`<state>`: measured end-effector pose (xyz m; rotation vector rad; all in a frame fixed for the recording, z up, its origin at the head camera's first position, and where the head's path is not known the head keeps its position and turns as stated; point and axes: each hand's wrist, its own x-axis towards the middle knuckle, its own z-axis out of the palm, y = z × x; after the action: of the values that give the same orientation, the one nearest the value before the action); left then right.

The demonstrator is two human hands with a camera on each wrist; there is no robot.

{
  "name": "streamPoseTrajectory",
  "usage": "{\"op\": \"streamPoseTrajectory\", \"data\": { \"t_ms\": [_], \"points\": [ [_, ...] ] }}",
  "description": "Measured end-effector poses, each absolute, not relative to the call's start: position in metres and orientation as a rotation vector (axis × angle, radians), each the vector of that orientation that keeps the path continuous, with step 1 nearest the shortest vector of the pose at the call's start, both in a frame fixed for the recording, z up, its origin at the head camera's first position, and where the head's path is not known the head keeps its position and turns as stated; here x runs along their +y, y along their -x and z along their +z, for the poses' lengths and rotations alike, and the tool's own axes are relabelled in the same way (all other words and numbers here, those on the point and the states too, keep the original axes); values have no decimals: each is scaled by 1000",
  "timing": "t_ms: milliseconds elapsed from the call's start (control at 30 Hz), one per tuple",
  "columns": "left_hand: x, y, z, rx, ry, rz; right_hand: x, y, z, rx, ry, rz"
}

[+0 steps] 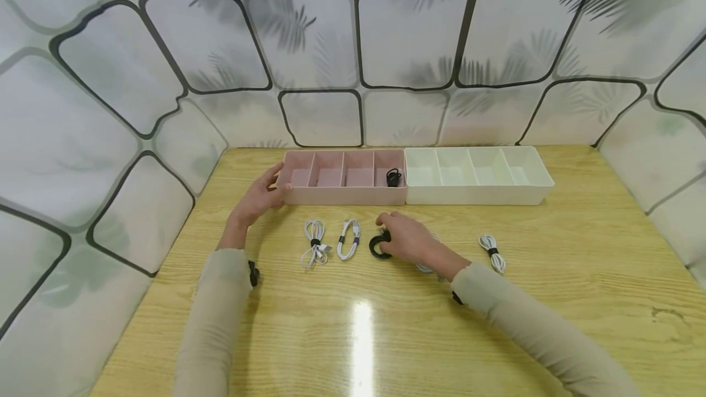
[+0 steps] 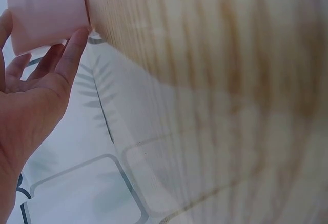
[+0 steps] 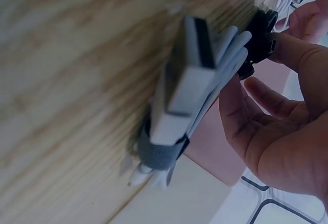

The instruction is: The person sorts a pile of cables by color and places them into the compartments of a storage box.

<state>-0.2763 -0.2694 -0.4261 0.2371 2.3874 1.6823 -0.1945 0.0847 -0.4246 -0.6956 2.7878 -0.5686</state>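
My left hand (image 1: 261, 195) rests on the left end of the pink divided box (image 1: 342, 196), thumb at its front corner; the left wrist view shows the fingertips against that end (image 2: 48, 16). In front of the box, my right hand (image 1: 407, 238) pinches a coiled black cable (image 1: 377, 250), whose dark plug (image 3: 262, 47) lies between thumb and finger in the right wrist view. Under the right forearm lies a white cable bundle (image 3: 202, 88) with a grey strap, mostly hidden from the head view. Another black cable (image 1: 393, 178) sits in the pink box's rightmost compartment.
A white divided box (image 1: 474, 195) adjoins the pink box on its right. Two bundled white cables (image 1: 315, 242) (image 1: 348, 240) lie left of the black coil. Farther right is another white cable (image 1: 493, 253). Patterned fabric (image 1: 320, 118) hangs behind the wooden table (image 1: 309, 336).
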Motion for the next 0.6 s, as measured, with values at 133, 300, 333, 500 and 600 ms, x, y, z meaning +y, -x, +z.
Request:
{"op": "streamPoseTrajectory", "data": {
  "t_ms": [133,300,333,500,600],
  "points": [
    [-269,276,-426,2385,-243,1680,83,195,-425,2788,670,-560],
    [-265,272,-416,2360,-231,1686,82,196,-424,2796,648,-546],
    [-265,272,-416,2352,-227,1692,82,196,-424,2798,647,-543],
    [-268,276,-424,2381,-218,1676,81,196,-422,2797,638,-561],
    [-271,278,-427,2406,-221,1659,82,196,-420,2794,656,-577]
  ]
}}
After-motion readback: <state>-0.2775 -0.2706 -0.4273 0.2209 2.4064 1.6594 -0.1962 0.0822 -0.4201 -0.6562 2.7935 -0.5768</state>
